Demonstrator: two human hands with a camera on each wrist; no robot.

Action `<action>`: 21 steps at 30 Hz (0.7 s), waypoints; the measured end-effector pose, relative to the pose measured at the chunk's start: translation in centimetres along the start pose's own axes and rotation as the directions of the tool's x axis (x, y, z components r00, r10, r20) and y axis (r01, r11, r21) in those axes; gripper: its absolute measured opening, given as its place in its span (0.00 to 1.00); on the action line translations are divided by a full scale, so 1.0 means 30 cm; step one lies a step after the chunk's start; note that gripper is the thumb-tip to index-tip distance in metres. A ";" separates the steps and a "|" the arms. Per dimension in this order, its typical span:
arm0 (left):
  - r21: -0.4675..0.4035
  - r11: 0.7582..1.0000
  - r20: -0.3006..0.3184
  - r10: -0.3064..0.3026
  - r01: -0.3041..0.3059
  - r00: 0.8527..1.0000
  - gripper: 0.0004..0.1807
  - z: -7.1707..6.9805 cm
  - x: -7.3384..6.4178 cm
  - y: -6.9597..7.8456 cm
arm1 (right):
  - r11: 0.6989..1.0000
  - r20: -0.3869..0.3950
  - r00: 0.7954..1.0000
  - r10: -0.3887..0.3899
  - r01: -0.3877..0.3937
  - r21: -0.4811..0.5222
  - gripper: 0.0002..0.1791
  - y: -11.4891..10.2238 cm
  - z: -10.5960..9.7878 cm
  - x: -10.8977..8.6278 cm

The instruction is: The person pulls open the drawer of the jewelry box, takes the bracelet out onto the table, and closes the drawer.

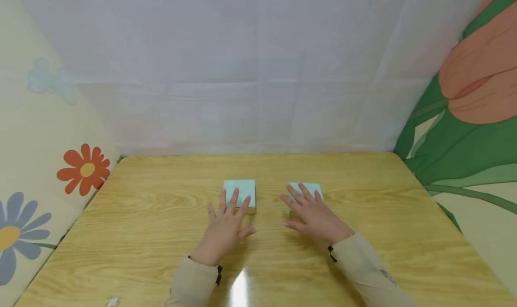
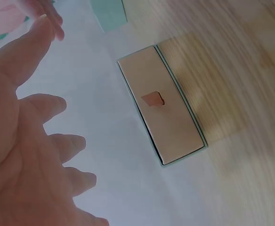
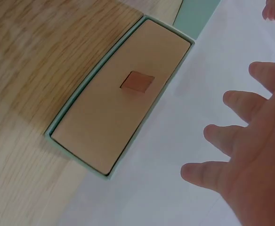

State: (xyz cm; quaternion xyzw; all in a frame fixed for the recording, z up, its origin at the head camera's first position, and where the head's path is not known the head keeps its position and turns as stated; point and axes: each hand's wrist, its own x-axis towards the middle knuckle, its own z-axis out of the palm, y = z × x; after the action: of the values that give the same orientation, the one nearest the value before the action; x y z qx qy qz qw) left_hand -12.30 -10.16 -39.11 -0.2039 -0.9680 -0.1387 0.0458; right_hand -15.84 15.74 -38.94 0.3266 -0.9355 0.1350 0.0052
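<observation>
Two small boxes with pale blue-green tops stand side by side on the wooden table. My left hand (image 1: 222, 233), fingers spread, overlaps the near edge of the left box (image 1: 244, 188) in the head view. My right hand (image 1: 317, 217) likewise has its fingers spread and covers much of the right box (image 1: 317, 189). Each wrist view shows a box's tan front panel with a small notch, framed by a thin green rim: the left panel (image 2: 170, 127) and the right panel (image 3: 95, 117). Neither hand grips anything.
The wood-grain table (image 1: 161, 235) runs back to a white cloth (image 1: 258, 73). Painted flower panels flank it on both sides, with a red flower (image 1: 85, 170) on the left. A small white object (image 1: 113, 301) lies at the table's near left.
</observation>
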 end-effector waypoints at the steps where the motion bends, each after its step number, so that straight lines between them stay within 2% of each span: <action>1: -0.001 1.000 0.001 -0.002 0.002 1.000 0.40 0.000 -0.002 -0.001 | 1.000 -0.002 1.000 0.000 0.000 0.003 0.38 0.000 0.000 0.000; 13: -0.018 1.000 -0.010 -0.017 0.017 1.000 0.39 -0.001 -0.017 -0.013 | 0.999 0.012 1.000 0.010 -0.010 0.046 0.38 -0.015 0.009 0.019; 21: -0.029 0.999 0.007 -0.035 0.035 0.999 0.39 0.003 -0.025 -0.018 | 0.998 0.010 1.000 0.007 -0.008 0.068 0.38 -0.030 0.021 0.033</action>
State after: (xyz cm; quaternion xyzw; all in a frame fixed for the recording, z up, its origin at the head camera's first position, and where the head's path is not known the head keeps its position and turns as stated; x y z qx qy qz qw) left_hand -11.83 -10.89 -39.43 -0.1882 -0.9695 -0.1528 0.0375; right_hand -16.03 14.30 -39.22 0.3236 -0.9316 0.1649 -0.0111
